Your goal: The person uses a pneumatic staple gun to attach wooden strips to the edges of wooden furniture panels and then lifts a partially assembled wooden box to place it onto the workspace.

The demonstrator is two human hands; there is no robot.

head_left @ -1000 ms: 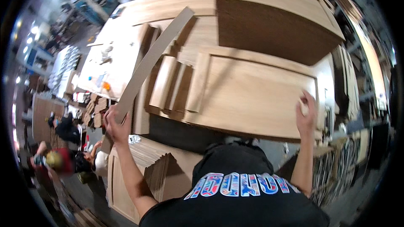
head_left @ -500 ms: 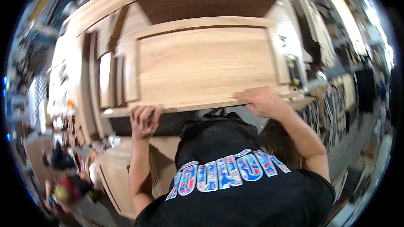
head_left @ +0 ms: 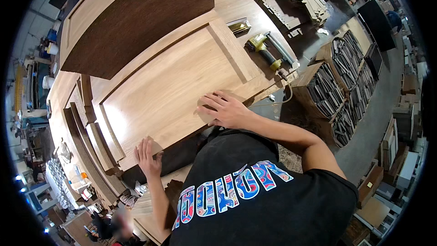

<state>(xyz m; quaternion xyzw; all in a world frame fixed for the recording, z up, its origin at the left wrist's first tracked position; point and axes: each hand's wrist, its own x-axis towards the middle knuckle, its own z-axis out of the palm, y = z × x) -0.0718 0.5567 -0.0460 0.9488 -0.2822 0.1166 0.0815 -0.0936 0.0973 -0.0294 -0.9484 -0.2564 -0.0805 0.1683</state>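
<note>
A light wood panel (head_left: 168, 92) with raised strips along its far and side edges lies on the worktable in front of me. My right hand (head_left: 227, 110) rests on its face close to the near edge, fingers stretched out. Further left, my left hand (head_left: 149, 158) lies on the panel near its near-left corner, fingers extended and the thumb apart. Neither hand grips anything. A dark brown board (head_left: 145, 25) stands beyond the panel's far edge.
A yellow-green nail gun (head_left: 266, 50) with a hose lies to the panel's right. Several wood strips (head_left: 86, 127) are at the left. Boxes of thin offcuts (head_left: 325, 91) stand on the floor at right. A person (head_left: 111, 225) is at the lower left.
My view has turned, so the panel now slants. Both hands have gone from the panel's near edge onto its face, and the fingers of my left hand have straightened.
</note>
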